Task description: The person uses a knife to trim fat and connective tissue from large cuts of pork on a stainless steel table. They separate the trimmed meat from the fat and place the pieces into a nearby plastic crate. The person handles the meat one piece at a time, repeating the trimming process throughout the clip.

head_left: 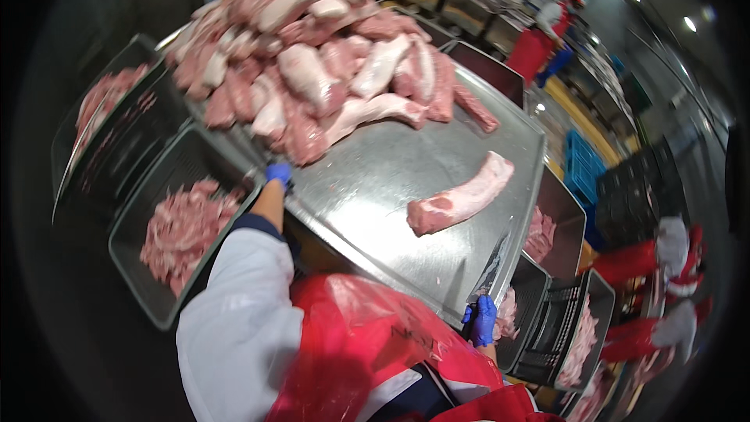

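While the gloved right hand [483, 322] clasps a knife [491, 264], the left hand [278, 173], its grip unclear, is at a steel table [355, 187] beside piled pork cuts [308, 76].

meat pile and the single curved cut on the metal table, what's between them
The head view shows only bare metal tabletop between the meat pile and the single curved cut.
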Available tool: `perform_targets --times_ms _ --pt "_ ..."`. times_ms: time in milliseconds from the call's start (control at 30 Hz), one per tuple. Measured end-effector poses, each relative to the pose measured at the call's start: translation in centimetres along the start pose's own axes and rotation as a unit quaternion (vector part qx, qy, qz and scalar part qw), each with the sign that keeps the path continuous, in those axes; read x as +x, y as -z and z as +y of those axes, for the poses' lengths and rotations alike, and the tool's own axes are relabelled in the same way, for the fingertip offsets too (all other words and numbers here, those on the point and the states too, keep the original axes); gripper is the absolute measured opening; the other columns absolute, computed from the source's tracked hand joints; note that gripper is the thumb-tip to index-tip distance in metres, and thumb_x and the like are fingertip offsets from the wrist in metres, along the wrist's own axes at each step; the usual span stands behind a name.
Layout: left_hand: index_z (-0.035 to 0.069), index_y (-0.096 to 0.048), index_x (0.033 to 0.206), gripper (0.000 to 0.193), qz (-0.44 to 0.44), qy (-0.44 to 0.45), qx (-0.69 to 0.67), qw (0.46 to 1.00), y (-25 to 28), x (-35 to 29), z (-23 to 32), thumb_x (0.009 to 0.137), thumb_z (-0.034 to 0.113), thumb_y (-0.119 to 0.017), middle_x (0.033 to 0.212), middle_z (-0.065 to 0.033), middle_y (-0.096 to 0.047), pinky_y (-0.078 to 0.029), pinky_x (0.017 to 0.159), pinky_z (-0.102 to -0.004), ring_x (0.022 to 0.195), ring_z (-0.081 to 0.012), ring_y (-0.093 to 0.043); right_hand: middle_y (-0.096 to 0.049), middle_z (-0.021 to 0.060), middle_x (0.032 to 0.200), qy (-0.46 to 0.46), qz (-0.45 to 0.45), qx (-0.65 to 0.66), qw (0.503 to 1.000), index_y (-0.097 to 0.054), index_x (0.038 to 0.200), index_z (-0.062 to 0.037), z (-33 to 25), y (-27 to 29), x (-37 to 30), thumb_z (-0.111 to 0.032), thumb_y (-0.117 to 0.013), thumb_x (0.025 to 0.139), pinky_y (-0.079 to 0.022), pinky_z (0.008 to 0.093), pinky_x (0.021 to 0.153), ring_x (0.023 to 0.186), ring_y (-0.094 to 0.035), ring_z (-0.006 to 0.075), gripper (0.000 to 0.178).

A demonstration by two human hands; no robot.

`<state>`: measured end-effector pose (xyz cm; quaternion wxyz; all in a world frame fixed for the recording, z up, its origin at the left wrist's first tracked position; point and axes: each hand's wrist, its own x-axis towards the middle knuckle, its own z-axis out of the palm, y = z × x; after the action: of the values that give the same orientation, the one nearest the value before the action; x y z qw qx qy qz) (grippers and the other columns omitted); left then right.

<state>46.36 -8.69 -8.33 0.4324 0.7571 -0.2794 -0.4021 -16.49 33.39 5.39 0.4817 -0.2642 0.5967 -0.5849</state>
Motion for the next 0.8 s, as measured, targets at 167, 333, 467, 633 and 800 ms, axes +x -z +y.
perform_targets --times_ms 167,333,467,633,800 --pt "-0.004 -0.048 0.139 0.083 0.061 -0.075 0.355 0.930 -10.9 -14.1 9.9 0.079 0.050 -0.069 0.139 -0.0339 -0.050 -0.042 0.107 -0.0557 0.129 -0.0463 -0.052 -0.057 0.0060 0.067 -0.007 0.143 -0.006 0.990 -0.052 0.093 -0.0100 -0.5 7.9 -4.6 -0.031 -0.057 0.103 -0.046 0.0294 0.040 0.047 -0.054 0.0159 0.024" --pt "-0.006 -0.034 0.144 0.087 -0.018 -0.402 0.110 0.909 -13.2 -12.4 31.1 0.083 0.039 -0.076 0.126 -0.0267 -0.055 -0.047 0.099 -0.0424 0.113 -0.0362 -0.057 -0.054 0.0044 0.061 -0.005 0.106 -0.020 0.994 -0.056 0.081 -0.0097 1.9 11.5 -0.9 -0.029 -0.051 0.105 -0.043 0.0290 0.044 0.047 -0.052 0.0141 0.031" --pt "-0.004 -0.050 0.132 0.055 -0.315 -0.454 0.107 0.826 -26.0 -20.9 36.4 0.092 0.026 -0.072 0.095 -0.0164 -0.066 -0.055 0.075 -0.0360 0.081 -0.0238 -0.065 -0.056 0.0044 0.064 -0.022 0.127 0.023 0.991 -0.052 0.094 -0.0103 -1.6 11.2 2.0 -0.027 -0.056 0.103 -0.046 0.0280 0.045 0.048 -0.055 0.0142 0.020" --pt "0.004 -0.023 0.157 0.118 -0.399 -0.365 0.606 0.583 -43.6 -39.3 14.8 0.073 0.070 -0.073 0.157 -0.0303 -0.030 -0.029 0.118 -0.0538 0.143 -0.0468 -0.035 -0.057 0.0034 0.071 0.043 0.143 0.058 0.987 -0.054 0.103 -0.0070 -1.4 16.4 8.2 -0.022 -0.059 0.102 -0.049 0.0276 0.046 0.053 -0.057 0.0131 0.016" --pt "0.010 -0.015 0.157 0.127 -0.312 -0.331 0.634 0.625 -42.5 -42.5 11.3 0.062 0.055 -0.085 0.149 -0.0276 -0.036 -0.046 0.105 -0.0535 0.132 -0.0456 -0.048 -0.054 0.0008 0.069 0.164 0.187 0.088 0.965 -0.056 0.102 -0.0085 -11.7 20.0 11.5 -0.020 -0.057 0.102 -0.045 0.0266 0.045 0.052 -0.053 0.0113 0.011"
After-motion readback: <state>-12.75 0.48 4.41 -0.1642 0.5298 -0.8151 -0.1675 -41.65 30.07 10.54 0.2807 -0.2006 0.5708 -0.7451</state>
